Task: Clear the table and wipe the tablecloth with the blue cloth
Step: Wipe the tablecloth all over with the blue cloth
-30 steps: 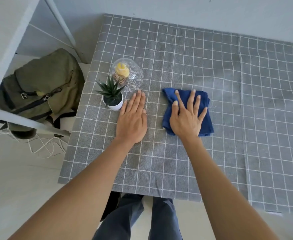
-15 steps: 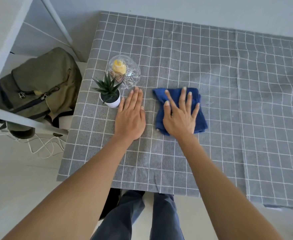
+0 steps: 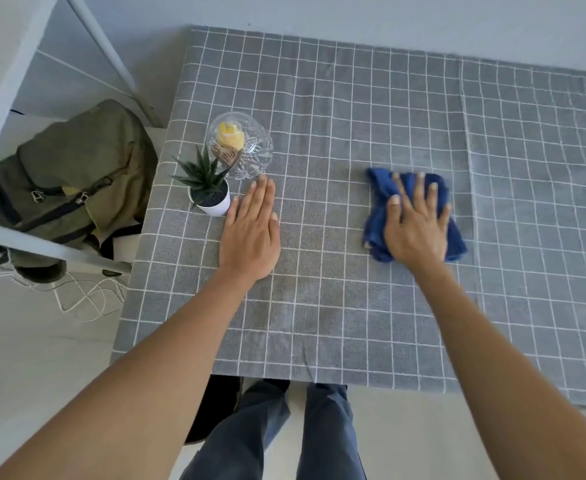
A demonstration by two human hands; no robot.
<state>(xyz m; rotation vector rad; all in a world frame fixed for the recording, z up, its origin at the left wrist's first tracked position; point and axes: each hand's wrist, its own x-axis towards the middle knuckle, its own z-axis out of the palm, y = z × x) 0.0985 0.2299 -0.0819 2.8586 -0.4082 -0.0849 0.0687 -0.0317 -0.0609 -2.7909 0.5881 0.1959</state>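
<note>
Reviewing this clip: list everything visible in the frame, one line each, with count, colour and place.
tablecloth: one, grey with white grid, covering the table
blue cloth: one, blue, right of centre on the tablecloth
potted plant: one, green in white pot, left part
glass bowl: one, clear, holding something yellow, behind the plant
backpack: one, olive, left of the table
cables: white, on the floor
left hand: flat on the tablecloth beside the pot
right hand: flat on the blue cloth
</note>
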